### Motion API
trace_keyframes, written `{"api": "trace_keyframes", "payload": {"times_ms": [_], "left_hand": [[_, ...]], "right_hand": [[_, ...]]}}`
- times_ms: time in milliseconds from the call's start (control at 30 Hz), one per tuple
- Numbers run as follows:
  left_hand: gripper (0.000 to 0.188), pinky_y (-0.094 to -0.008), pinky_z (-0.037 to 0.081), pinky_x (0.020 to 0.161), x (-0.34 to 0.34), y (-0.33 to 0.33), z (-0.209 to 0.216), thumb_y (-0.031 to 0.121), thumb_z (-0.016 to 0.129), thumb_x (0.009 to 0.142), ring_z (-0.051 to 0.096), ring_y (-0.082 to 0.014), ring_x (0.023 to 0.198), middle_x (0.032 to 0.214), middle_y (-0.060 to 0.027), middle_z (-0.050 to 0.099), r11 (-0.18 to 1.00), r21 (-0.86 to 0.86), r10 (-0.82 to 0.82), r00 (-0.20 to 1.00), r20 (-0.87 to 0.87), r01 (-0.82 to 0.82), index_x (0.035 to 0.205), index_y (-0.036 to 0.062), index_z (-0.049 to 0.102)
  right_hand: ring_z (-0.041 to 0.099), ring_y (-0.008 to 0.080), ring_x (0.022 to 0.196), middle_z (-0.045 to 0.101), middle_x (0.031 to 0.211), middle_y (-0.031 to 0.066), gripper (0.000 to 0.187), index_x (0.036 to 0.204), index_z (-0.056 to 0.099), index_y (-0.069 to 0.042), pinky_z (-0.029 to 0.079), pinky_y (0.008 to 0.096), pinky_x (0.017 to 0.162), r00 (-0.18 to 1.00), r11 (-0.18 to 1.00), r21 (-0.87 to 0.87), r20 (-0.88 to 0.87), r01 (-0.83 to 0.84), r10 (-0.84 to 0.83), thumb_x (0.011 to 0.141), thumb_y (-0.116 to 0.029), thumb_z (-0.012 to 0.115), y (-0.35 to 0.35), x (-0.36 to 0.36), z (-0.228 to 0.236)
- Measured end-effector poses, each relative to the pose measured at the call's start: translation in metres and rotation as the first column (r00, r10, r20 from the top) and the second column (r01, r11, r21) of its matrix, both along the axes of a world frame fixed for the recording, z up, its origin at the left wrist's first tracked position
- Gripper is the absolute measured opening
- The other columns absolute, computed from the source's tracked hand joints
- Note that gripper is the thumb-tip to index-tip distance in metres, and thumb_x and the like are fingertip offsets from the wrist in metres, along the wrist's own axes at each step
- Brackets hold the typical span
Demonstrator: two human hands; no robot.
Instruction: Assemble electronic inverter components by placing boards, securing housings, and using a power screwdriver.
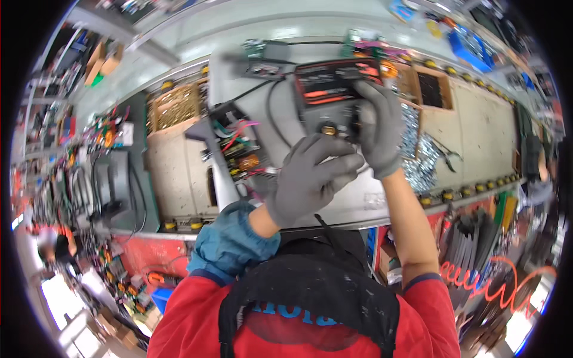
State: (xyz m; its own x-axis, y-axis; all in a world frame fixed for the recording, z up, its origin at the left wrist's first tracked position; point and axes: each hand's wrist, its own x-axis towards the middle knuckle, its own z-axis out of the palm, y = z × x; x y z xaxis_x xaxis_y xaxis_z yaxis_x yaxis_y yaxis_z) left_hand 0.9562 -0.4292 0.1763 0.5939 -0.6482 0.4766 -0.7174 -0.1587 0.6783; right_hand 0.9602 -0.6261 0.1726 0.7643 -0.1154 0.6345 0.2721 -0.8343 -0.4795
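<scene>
A black box-shaped device [327, 80] with a red-and-orange marked panel lies tilted on the light grey work surface [239, 80]. A round brass-coloured fitting [327, 129] shows on its near face. My right hand [382, 128], in a grey glove, wraps round the device's right side. My left hand [313, 173], also gloved, is just below the brass fitting with its fingers bent together. What those fingers hold, if anything, is hidden. A black cable [271, 110] curves beside the device's left side.
To the left, an opened casing [239, 143] shows coloured wires and a copper coil. A wooden tray of brass-coloured small parts [176, 107] stands farther left. Loose silvery parts [425, 161] and dark-handled pliers [444, 154] lie at right, near a tray of dark parts [431, 89]. Rollers line the bench edges.
</scene>
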Motion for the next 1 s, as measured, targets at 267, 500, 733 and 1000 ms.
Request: {"api": "trace_keyframes", "payload": {"times_ms": [267,500,733,1000], "left_hand": [[0.017,-0.0334,0.051,0.07,-0.006,-0.067,-0.014,0.004,0.067,0.086,0.065,-0.0263,0.08,0.092,-0.0128,0.066,0.944,-0.057,0.331,0.937,0.11,-0.326,0.103,0.004,0.071],[0.018,-0.0337,0.048,0.068,-0.011,-0.082,-0.01,0.008,0.069,0.086,0.059,-0.0228,0.074,0.085,-0.0087,0.061,0.906,-0.045,0.424,0.902,0.085,-0.422,0.104,0.0064,0.072],[0.027,-0.0291,0.047,0.068,-0.012,-0.079,-0.007,0.004,0.066,0.087,0.056,-0.0169,0.078,0.087,-0.007,0.058,0.903,0.046,0.42,0.9,0.116,-0.427,0.113,0.0068,0.072],[0.029,-0.0287,0.047,0.074,-0.014,-0.075,-0.004,0.003,0.063,0.089,0.055,-0.0173,0.08,0.089,-0.0066,0.057,0.926,0.002,0.376,0.926,-0.002,-0.376,0.117,0.0061,0.07]], "right_hand": [[0.06,0.0279,0.109,0.063,0.114,0.014,0.028,0.122,0.058,-0.004,0.045,0.0373,0.097,0.994,0.737,0.668,0.083,-0.106,0.067,0.095,-0.008,0.05,-0.033,-0.028,-0.021],[0.058,0.0212,0.073,0.06,0.1,0.0107,0.047,0.137,0.036,-0.013,0.051,0.0349,0.059,0.408,-0.255,0.631,-0.708,0.733,-0.577,0.095,-0.024,0.054,-0.242,-0.258,-0.157],[0.058,0.0266,0.059,0.061,0.083,0.009,0.051,0.108,0.057,-0.013,0.051,0.0406,0.046,0.442,-0.734,0.491,-0.85,0.47,-0.286,0.096,-0.06,0.041,-0.333,-0.409,-0.235],[0.057,0.0216,0.057,0.059,0.081,0.0077,0.037,0.117,0.045,-0.013,0.049,0.0353,0.045,0.282,-0.624,0.673,-0.737,0.397,-0.615,0.093,-0.036,0.06,-0.234,-0.391,-0.227]]}}
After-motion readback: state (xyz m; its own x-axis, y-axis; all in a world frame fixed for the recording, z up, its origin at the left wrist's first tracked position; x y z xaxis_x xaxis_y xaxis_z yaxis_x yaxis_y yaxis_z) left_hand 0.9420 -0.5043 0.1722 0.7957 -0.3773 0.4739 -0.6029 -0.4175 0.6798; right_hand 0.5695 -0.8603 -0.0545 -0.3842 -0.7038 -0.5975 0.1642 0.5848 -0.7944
